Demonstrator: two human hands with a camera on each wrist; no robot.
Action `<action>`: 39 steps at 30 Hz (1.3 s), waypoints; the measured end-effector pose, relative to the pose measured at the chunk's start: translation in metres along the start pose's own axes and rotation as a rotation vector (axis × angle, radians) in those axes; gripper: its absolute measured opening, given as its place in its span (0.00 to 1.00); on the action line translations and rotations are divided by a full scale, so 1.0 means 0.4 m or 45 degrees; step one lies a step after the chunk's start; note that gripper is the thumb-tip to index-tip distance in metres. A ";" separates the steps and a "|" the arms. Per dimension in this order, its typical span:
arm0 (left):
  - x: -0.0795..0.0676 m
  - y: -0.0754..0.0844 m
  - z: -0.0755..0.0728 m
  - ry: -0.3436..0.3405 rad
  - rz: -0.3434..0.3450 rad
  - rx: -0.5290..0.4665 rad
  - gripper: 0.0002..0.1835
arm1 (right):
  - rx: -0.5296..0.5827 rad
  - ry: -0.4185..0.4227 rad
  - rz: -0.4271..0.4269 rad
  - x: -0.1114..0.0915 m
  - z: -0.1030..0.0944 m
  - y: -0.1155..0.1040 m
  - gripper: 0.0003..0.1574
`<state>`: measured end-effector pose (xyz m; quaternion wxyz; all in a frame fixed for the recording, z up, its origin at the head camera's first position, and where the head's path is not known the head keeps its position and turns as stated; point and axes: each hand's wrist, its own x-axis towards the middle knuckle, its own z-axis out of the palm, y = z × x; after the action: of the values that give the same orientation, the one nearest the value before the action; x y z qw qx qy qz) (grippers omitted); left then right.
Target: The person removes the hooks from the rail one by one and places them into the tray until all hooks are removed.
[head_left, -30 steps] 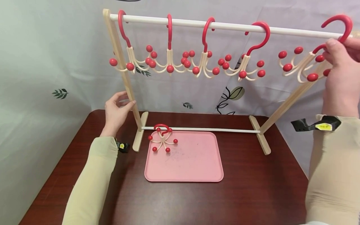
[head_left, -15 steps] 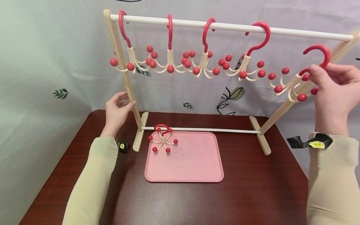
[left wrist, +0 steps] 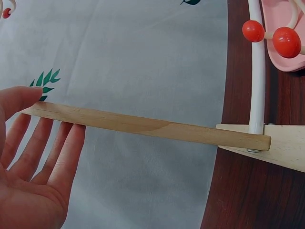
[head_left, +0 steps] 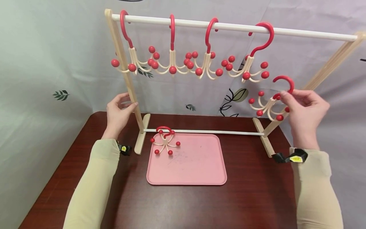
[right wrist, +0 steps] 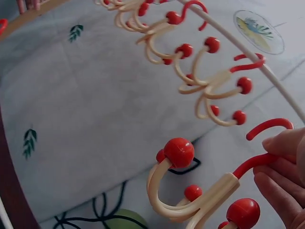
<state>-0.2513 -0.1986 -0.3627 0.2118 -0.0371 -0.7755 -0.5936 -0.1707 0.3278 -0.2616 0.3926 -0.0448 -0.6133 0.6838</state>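
Note:
My right hand (head_left: 307, 111) pinches a multi-arm hanger (head_left: 270, 105) by its red hook; the hanger is tilted, off the rail and below it, near the right post. In the right wrist view thumb and fingers hold the red hook, with the cream arms and red ball tips pointing away. My left hand (head_left: 118, 111) grips the rack's left wooden post (left wrist: 133, 121) between thumb and fingers. Several like hangers (head_left: 207, 63) hang by their hooks from the white top rail (head_left: 300, 32). Another hanger (head_left: 165, 143) lies at the back left of a pink tray (head_left: 197, 168).
A white lower bar (head_left: 217, 132) joins the rack's wooden feet (head_left: 264, 140) behind the tray. The brown table (head_left: 177, 206) extends toward me. A pale patterned cloth (head_left: 80, 57) hangs behind the rack.
My right hand has come down and left from the right end of the top rail, carrying the hanger with it. The left hand stays on the post.

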 end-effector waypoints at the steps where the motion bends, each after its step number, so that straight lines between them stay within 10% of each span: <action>1: 0.000 0.000 -0.001 0.000 0.001 0.002 0.24 | -0.008 -0.018 0.000 -0.009 0.005 0.010 0.24; 22: 0.000 0.000 -0.001 0.007 -0.006 0.001 0.24 | -0.301 -0.442 -0.044 -0.225 0.103 0.155 0.14; 39: -0.003 0.001 -0.002 -0.002 0.000 -0.002 0.24 | -0.260 -0.762 0.148 -0.377 0.183 0.277 0.13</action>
<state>-0.2501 -0.1991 -0.3627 0.2109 -0.0377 -0.7754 -0.5941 -0.1601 0.1867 -0.4039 0.1485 0.0842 -0.7635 0.6228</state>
